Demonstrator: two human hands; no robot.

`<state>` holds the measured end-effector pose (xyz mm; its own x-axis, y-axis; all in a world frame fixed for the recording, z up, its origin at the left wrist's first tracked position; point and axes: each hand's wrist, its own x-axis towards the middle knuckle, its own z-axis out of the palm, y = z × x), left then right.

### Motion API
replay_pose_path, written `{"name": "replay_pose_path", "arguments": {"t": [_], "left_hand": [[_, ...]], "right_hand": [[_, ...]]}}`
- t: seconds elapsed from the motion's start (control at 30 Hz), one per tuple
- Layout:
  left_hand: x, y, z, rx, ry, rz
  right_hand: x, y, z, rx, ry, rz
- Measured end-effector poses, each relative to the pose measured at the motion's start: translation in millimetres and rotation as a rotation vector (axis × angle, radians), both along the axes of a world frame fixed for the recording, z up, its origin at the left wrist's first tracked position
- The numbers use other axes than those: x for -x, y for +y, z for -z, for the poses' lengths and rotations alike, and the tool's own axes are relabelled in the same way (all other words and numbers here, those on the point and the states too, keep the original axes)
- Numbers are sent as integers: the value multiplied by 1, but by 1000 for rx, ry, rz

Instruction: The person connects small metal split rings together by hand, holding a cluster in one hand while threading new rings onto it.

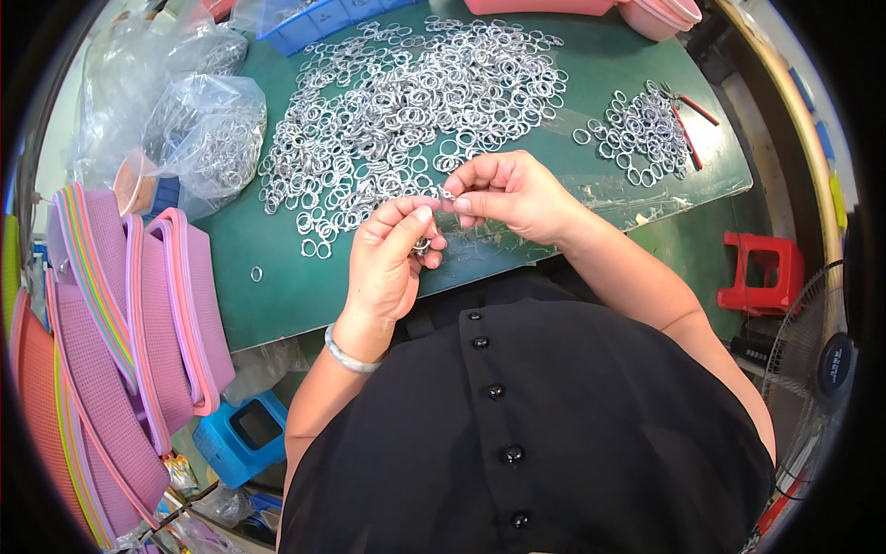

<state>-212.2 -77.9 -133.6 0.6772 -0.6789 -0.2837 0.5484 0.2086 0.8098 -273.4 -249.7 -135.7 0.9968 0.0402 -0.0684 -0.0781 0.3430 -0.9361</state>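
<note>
Just in front of my body, both hands meet fingertip to fingertip over the near edge of the green table (pixel 305 300). My left hand (pixel 386 263) is closed, with silver metal rings (pixel 421 246) partly hidden under its curled fingers. Between the fingertips of the two hands is a small silver metal piece (pixel 448 195), too small to make out fully; my right hand (pixel 517 198) pinches it with thumb and forefinger. Just beyond the hands spreads a large heap of silver metal rings (pixel 415 102). One loose ring (pixel 257 274) lies apart at the left.
A smaller ring pile (pixel 641 134) and red-handled pliers (pixel 688 138) lie at right. Clear plastic bags (pixel 208 129), a blue tray (pixel 323 23) and pink containers (pixel 655 17) edge the table. Stacked pink baskets (pixel 101 369) crowd the left; a red stool (pixel 761 272) and fan (pixel 812 355) stand right.
</note>
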Motion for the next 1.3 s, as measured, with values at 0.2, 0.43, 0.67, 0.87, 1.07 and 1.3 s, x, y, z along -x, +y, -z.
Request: {"name": "replay_pose_path", "arguments": {"t": [0.2,0.43,0.67,0.87,1.07,1.3], "left_hand": [[1,-1,-1,-7,-22,11],[2,-4,1,-40,-81,-8],[7,-7,5,-116,-348,-43],[6,-7,5,-150,-472,-90],[6,-7,5,-141,-338,-99],[5,-5,5,-102,-260,-73]], "right_hand": [[4,5,-3,91,27,46],[7,11,0,469,-186,169],[9,12,0,579,-275,193],[8,15,3,451,-272,208],[7,14,1,333,-150,205],[7,13,4,332,-168,186]]}}
